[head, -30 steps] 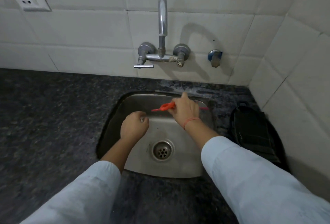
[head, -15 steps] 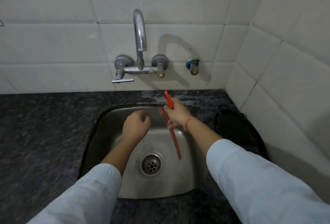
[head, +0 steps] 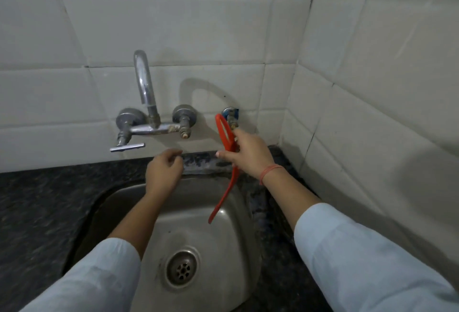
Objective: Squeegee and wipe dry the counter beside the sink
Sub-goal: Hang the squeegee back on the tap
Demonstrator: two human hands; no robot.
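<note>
Your right hand (head: pixel 250 157) grasps the red squeegee (head: pixel 226 196) in its fingers, upright above the sink's (head: pixel 223 237) far right rim, while your left hand (head: pixel 162 172) hovers just left, fingers loosely curled, empty.

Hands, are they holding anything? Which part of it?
The right hand grips the red squeegee by its handle, just below the loop. The left hand looks empty.
</note>
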